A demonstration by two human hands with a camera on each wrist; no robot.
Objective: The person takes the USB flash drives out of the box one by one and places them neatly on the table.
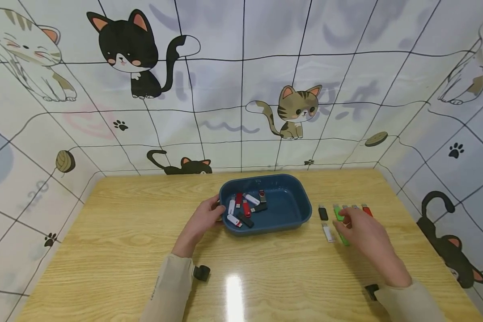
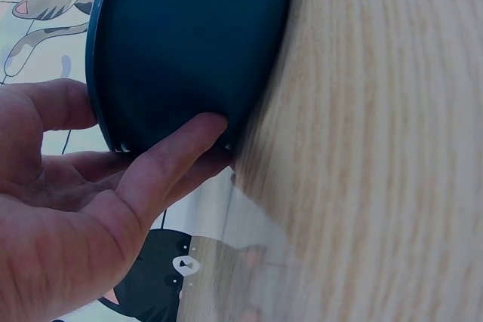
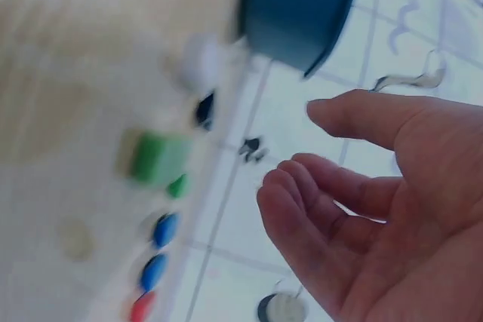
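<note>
My left hand (image 1: 202,218) grips the left end of a dark blue plastic tray (image 1: 287,229), thumb at its rim, other fingers against the outer wall. Inside the tray, towards its left side, lie several USB flash drives, among them a red one (image 1: 247,208) and a white one (image 1: 251,199). My right hand (image 1: 364,235) hovers over more USB flash drives on the table, its fingers loosely bent with nothing between them. Left of it lie a black drive (image 1: 323,213) and a white drive (image 1: 328,233); green drives (image 3: 149,157), blue drives (image 3: 164,229) and a red drive (image 1: 366,209) are partly hidden by it in the head view.
The wood-grain table (image 1: 104,250) ends at a cloth backdrop (image 1: 225,129) printed with cats and grid lines, which also rises on both sides. A black wrist mount (image 1: 202,273) sits by the left sleeve, and a similar one (image 1: 372,291) by the right.
</note>
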